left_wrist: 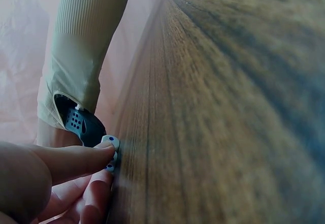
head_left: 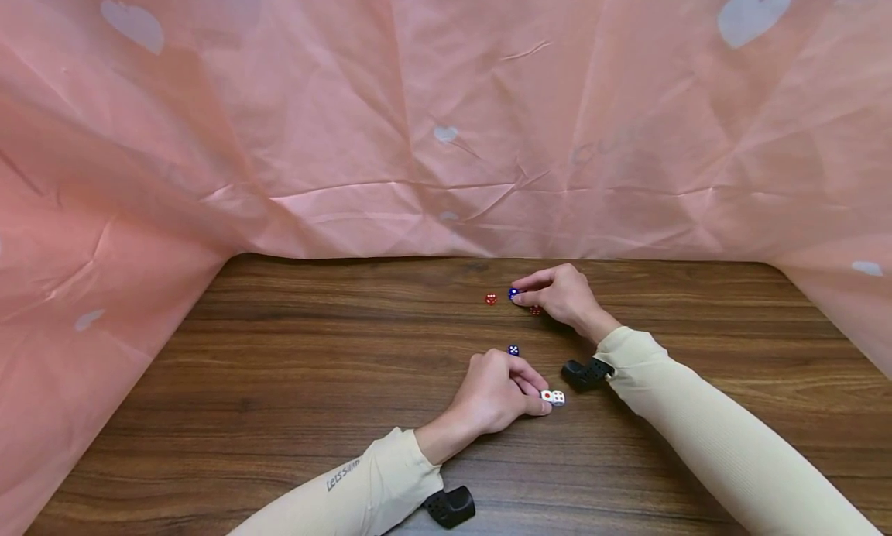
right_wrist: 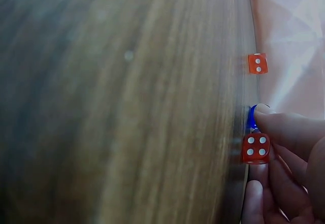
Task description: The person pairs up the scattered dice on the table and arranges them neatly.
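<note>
My left hand [head_left: 496, 396] pinches a white die [head_left: 547, 397] low over the wooden table; its top shows one large red dot. A second white die [head_left: 559, 398] sits right beside it. In the left wrist view the left thumb [left_wrist: 86, 160] covers part of the white dice [left_wrist: 110, 141]. Farther back, my right hand [head_left: 566, 297] pinches a blue die [head_left: 514, 294] between thumb and fingers. One red die [head_left: 491, 298] lies to its left, and another red die [head_left: 535, 310] is partly hidden under the right hand. A darker blue die [head_left: 513, 350] rests just beyond the left hand.
The brown wooden table [head_left: 313, 350] runs back to a pink hanging cloth [head_left: 334, 133] with pale hearts, which also encloses both sides. Black wrist devices stick out from the left cuff [head_left: 449, 506] and the right cuff [head_left: 587, 374].
</note>
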Tool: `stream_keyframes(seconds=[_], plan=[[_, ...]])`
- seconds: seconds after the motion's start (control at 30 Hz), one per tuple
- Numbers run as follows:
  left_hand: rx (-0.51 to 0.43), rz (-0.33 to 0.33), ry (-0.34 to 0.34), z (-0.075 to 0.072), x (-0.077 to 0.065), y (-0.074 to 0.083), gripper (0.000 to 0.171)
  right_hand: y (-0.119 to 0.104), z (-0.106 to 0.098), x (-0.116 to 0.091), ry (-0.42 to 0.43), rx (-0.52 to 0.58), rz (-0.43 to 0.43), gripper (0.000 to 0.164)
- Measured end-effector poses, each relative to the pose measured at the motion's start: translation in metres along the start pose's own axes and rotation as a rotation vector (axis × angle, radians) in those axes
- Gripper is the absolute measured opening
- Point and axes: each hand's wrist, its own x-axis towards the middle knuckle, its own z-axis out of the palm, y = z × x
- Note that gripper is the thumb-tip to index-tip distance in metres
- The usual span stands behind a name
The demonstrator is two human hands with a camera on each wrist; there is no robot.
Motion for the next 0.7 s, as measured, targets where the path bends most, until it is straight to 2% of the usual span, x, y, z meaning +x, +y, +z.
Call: stream_keyframes(seconds=[0.4, 0.7], plan=[[0.016, 0.008, 0.007, 0.0004, -0.0003, 0.0002, 0.015, -0.0035, 0.0003, 0.0009, 0.016, -0.071, -0.007, 0.025], [0.014, 0.008, 0.004, 0.0002, -0.0007, -0.0007, 0.015, -0.006, -0.0004, 0.0022, 0.01, -0.067, 0.02, 0.024]])
